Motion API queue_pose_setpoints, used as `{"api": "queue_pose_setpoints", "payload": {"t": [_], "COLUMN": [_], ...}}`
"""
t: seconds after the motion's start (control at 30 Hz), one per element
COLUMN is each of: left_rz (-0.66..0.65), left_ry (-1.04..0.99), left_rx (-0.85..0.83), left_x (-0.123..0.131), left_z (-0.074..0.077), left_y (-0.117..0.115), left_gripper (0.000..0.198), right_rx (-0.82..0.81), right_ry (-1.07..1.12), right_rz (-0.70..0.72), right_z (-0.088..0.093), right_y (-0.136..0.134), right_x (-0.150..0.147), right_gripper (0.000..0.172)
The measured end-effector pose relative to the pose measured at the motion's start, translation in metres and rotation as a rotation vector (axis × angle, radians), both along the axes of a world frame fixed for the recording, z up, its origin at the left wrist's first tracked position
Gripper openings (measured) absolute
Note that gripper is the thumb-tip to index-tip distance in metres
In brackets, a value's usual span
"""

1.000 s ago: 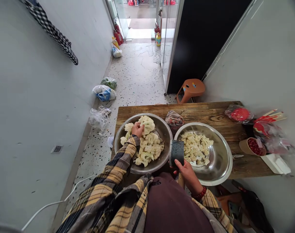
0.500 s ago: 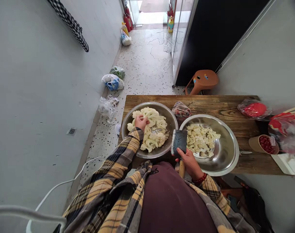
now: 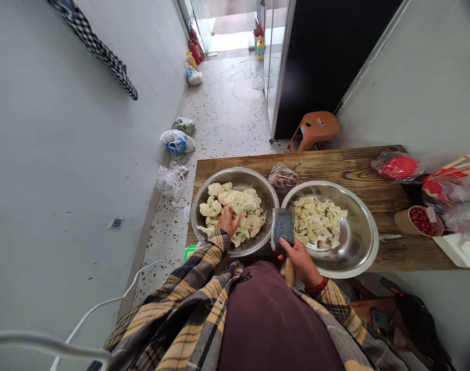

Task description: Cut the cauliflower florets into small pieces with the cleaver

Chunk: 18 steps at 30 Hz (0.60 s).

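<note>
Grips a cauliflower floret (image 3: 238, 202) with left hand (image 3: 227, 221) in the steel bowl (image 3: 235, 172) at the table's (image 3: 335, 167) front-left corner; clenches cleaver (image 3: 283, 229) upright in right hand (image 3: 299, 257). Best lifted by its stalk, clear of the cleaver.

On the counter (image 3: 335, 170) two bowls stand side by side along the near edge: the left bowl (image 3: 235, 176) at the left end, the right bowl (image 3: 368, 242) just beside it. Florets (image 3: 238, 203) lie in the left bowl, the left hand (image 3: 227, 220) on them; cut pieces (image 3: 319, 221) lie in the right bowl. The cleaver (image 3: 283, 226), in the right hand (image 3: 302, 260), stands between the bowls, a small bag (image 3: 283, 178) behind it. A cup (image 3: 418, 221) stands right of the right bowl, a stool (image 3: 315, 129) on the floor behind the far edge.
</note>
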<state>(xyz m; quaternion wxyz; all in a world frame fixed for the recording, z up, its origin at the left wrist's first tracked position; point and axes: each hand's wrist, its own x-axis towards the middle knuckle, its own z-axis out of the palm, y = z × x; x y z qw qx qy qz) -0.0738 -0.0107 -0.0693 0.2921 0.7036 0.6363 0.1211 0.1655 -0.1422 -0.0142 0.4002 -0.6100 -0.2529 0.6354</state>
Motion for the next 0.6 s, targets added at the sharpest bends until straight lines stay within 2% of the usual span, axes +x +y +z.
{"api": "queue_pose_setpoints", "payload": {"t": [0.1, 0.17, 0.23, 0.33, 0.43, 0.6], "left_rz": [-0.238, -0.35, -0.404, -0.412, -0.362, -0.363], "left_ry": [0.213, 0.226, 0.213, 0.342, 0.487, 0.509], "left_rx": [-0.003, -0.013, -0.019, 0.008, 0.029, 0.04], "left_x": [0.001, 0.001, 0.0, 0.0, 0.002, 0.001], "left_z": [-0.001, 0.002, 0.005, 0.01, 0.013, 0.017], "left_y": [-0.008, -0.009, -0.011, -0.019, -0.028, -0.031], "left_gripper": [0.024, 0.031, 0.045, 0.053, 0.046, 0.042], "right_rx": [0.003, 0.004, 0.008, 0.022, 0.029, 0.021], "right_ry": [0.032, 0.039, 0.037, 0.033, 0.009, -0.014], "right_rz": [0.022, 0.033, 0.044, 0.062, 0.057, 0.032], "right_z": [0.002, 0.003, 0.004, 0.005, 0.006, 0.007], "right_y": [0.002, 0.002, 0.002, 0.002, 0.001, -0.001], "right_x": [-0.003, -0.004, -0.004, -0.003, -0.001, 0.003], "right_gripper": [0.041, 0.04, 0.04, 0.04, 0.04, 0.041]}}
